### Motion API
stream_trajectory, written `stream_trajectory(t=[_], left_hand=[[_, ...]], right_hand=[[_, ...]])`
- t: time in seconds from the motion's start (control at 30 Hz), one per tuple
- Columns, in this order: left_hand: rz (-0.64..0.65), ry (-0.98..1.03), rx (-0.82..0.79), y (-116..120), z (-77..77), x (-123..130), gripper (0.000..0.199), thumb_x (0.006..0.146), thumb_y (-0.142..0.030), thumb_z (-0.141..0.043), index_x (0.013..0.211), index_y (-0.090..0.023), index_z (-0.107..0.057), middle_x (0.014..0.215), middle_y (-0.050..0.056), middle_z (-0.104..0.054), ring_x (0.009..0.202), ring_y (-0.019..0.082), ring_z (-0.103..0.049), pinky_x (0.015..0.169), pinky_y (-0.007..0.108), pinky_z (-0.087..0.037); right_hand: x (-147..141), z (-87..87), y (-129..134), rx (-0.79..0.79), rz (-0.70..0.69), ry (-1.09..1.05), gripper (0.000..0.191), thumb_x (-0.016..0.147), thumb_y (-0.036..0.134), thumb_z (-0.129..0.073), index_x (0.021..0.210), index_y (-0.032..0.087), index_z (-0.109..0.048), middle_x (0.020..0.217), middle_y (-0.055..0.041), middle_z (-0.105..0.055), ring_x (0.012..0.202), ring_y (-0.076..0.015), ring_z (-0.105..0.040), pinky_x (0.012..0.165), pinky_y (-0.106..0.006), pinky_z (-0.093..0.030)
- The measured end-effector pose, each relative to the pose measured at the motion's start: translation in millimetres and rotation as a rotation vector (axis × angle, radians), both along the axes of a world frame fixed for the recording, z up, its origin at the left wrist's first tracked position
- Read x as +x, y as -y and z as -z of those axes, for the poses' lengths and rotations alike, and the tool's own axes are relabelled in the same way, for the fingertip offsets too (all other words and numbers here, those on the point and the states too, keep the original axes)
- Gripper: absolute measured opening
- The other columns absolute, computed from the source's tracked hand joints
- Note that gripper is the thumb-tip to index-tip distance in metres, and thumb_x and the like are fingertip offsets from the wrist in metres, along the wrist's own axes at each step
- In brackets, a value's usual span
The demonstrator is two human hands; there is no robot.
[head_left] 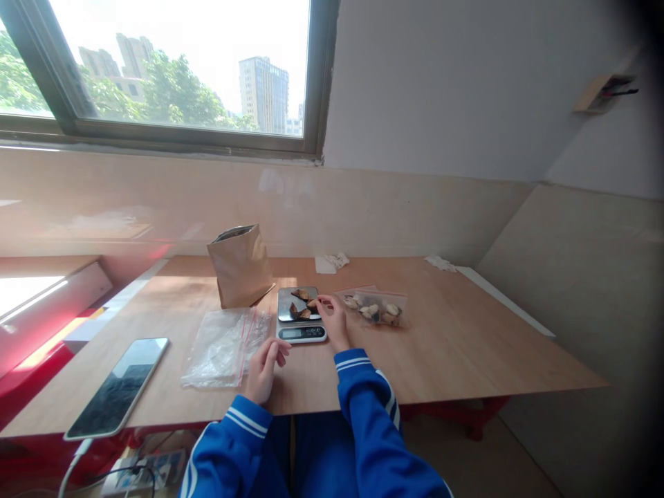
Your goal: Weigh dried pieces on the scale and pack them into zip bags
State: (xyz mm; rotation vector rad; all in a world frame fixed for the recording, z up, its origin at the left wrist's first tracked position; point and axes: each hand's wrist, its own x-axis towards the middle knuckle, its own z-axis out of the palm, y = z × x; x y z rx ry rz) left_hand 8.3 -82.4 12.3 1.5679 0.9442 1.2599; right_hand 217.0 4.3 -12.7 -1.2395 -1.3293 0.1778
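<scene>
Right grip (330, 311): nearly closed at the brown pieces (299, 304); hold unclear.
Left grip (267, 368): loosely curled, empty, just beside the clear bag (223, 349).
Scale (301, 333): set between that bag and the filled bag (376, 309), within both hands' reach.

shell pieces (301, 305) on digital scale (301, 334)

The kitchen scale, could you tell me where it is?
Head view: the scale sits between the flat bag and the filled bag, by the right hand.
</scene>
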Motion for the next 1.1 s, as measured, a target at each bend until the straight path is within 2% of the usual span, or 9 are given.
stream_trajectory(t=[0.2, 0.3, 0.4, 0.53, 0.63, 0.73, 0.83, 0.93, 1.1], left_hand=[[-0.484, -0.095, 0.151, -0.6, -19.0, -6.2, 0.027, 0.086, -0.035, -0.050, 0.108, -0.021, -0.056, 0.107, 0.008, -0.059, 0.091, 0.020, -0.056, 0.080, 0.034, -0.045], [-0.695, -0.071, 0.192, -25.1, -29.2, -23.9, 0.047, 0.079, -0.034, -0.058, 0.122, -0.021, -0.046, 0.121, 0.011, -0.051, 0.096, 0.021, -0.056, 0.081, 0.037, -0.047], [-0.812, -0.197, 0.262, -64.5, -30.9, -53.2, 0.074, 0.069, -0.035, -0.069, 0.132, -0.018, -0.035, 0.132, 0.015, -0.039, 0.115, 0.027, -0.047, 0.097, 0.046, -0.041], [-0.795, -0.362, 0.223, -117.4, -21.5, -89.8, 0.108, 0.057, -0.046, -0.077, 0.139, -0.008, -0.019, 0.142, 0.024, -0.027, 0.134, 0.038, -0.025, 0.110, 0.055, -0.023], [-0.690, -0.355, 0.140, -144.3, -13.3, -102.9, 0.117, 0.048, -0.048, -0.081, 0.139, -0.010, -0.019, 0.144, 0.024, -0.026, 0.137, 0.041, -0.022, 0.111, 0.055, -0.021], [-0.565, -0.311, 0.069, -159.0, -3.9, -105.8, 0.108, 0.053, -0.049, -0.079, 0.138, -0.014, -0.022, 0.139, 0.021, -0.039, 0.131, 0.036, -0.037, 0.107, 0.051, -0.032], [-0.470, -0.284, 0.010, -165.5, 10.3, -105.6, 0.083, 0.063, -0.050, -0.072, 0.130, -0.017, -0.036, 0.120, 0.015, -0.059, 0.110, 0.031, -0.057, 0.093, 0.045, -0.046], [-0.497, -0.330, 0.032, -166.6, 25.9, -106.2, 0.065, 0.066, -0.051, -0.067, 0.119, -0.015, -0.050, 0.108, 0.014, -0.065, 0.098, 0.030, -0.062, 0.084, 0.041, -0.050], [-0.514, -0.405, 0.074, -162.0, 35.3, -107.5, 0.064, 0.067, -0.052, -0.064, 0.118, -0.015, -0.052, 0.100, 0.011, -0.067, 0.087, 0.028, -0.064, 0.076, 0.038, -0.050]], right_hand=[[5.4, 2.7, 11.6, 0.021, 0.000, 0.047, 0.028, 0.091, 0.033, -0.043, 0.102, 0.018, -0.063, 0.100, -0.0102, -0.063, 0.097, -0.0215, -0.057, 0.087, -0.038, -0.047], [1.9, 3.2, 15.0, 0.020, -0.019, 0.102, 0.027, 0.088, 0.035, -0.049, 0.105, 0.018, -0.062, 0.101, -0.0095, -0.062, 0.099, -0.0220, -0.056, 0.090, -0.039, -0.045], [-4.5, 3.3, 16.7, 0.019, -0.023, 0.207, 0.035, 0.084, 0.039, -0.057, 0.113, 0.019, -0.058, 0.111, -0.0103, -0.059, 0.108, -0.0241, -0.053, 0.096, -0.042, -0.041], [-9.5, 5.6, 16.7, -0.031, 0.019, 0.294, 0.054, 0.078, 0.043, -0.063, 0.125, 0.021, -0.050, 0.121, -0.0119, -0.054, 0.115, -0.0267, -0.049, 0.097, -0.045, -0.039], [-10.0, 7.4, 15.6, -0.079, 0.044, 0.313, 0.055, 0.079, 0.043, -0.063, 0.128, 0.022, -0.048, 0.123, -0.0120, -0.052, 0.115, -0.0271, -0.048, 0.096, -0.044, -0.040], [-9.7, 7.8, 14.5, -0.100, 0.070, 0.311, 0.054, 0.079, 0.043, -0.062, 0.127, 0.022, -0.048, 0.122, -0.0122, -0.051, 0.115, -0.0275, -0.048, 0.095, -0.045, -0.039], [-9.5, 6.5, 14.9, -0.102, 0.087, 0.300, 0.053, 0.080, 0.042, -0.062, 0.127, 0.022, -0.049, 0.122, -0.0123, -0.050, 0.117, -0.0279, -0.047, 0.096, -0.045, -0.039], [-9.4, 3.2, 17.8, -0.073, 0.091, 0.295, 0.045, 0.082, 0.039, -0.059, 0.124, 0.023, -0.053, 0.122, -0.0117, -0.049, 0.116, -0.0271, -0.047, 0.097, -0.045, -0.038], [-12.3, -5.0, 26.5, 0.015, -0.027, 0.439, 0.026, 0.088, 0.029, -0.052, 0.110, 0.031, -0.067, 0.122, -0.0064, -0.050, 0.111, -0.0228, -0.049, 0.097, -0.039, -0.038]])
